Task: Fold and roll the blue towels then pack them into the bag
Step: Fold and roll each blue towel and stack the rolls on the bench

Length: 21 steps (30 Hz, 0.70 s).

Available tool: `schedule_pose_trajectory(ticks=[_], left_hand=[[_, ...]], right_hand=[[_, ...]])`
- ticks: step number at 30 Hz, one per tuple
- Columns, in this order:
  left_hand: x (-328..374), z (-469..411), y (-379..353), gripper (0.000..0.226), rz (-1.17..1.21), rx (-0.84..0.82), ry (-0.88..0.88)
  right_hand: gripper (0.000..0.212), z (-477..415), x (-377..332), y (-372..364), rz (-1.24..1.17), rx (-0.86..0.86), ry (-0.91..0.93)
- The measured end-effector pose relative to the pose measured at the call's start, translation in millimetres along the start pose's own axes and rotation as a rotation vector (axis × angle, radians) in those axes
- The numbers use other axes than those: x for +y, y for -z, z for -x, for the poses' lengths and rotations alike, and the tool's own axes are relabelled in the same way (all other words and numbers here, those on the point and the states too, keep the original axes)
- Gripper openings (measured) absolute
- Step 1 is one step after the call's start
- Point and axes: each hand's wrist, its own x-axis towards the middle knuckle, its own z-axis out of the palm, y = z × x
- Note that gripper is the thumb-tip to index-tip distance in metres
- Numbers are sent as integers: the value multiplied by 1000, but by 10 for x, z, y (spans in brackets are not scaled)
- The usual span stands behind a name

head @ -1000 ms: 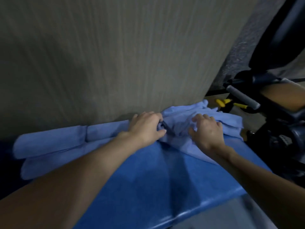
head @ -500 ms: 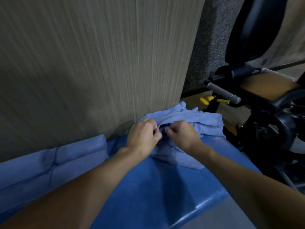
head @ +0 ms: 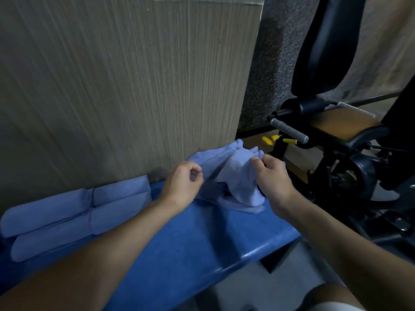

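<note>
The left hand (head: 183,185) and right hand (head: 272,176) each pinch a crumpled blue towel (head: 238,176) on the blue worktop (head: 202,239); rolled towels (head: 67,218) lie left

Motion blur hides whether the left hand (head: 182,185) pinches the crumpled towel (head: 238,173).

The crumpled towel (head: 238,176) is seen in pale periwinkle blue, a shade shared by the rolled towels (head: 67,216). The tabletop (head: 190,239) is covered in a deeper, saturated blue. The panel (head: 134,86) behind is patterned with fine vertical streaks of beige and grey. The wall (head: 276,63) is speckled grey. The machine (head: 325,52) is finished in black, with a tan pad (head: 341,124), a grey bar (head: 287,131) and yellow grips (head: 268,140).
</note>
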Motion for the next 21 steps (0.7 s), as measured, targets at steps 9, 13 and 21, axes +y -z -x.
schedule_pose_trajectory(ticks=[9, 13, 21], left_hand=[[-141, 100, -474, 26, -67, -161, 132], [8, -69, -783, 29, -68, -245, 158], [115, -299, -1289, 33, -151, -341, 131]], right_hand=[[26, 289, 501, 428, 66, 233, -103], [26, 256, 711, 669, 106, 401, -144], [25, 181, 962, 915, 84, 417, -172]])
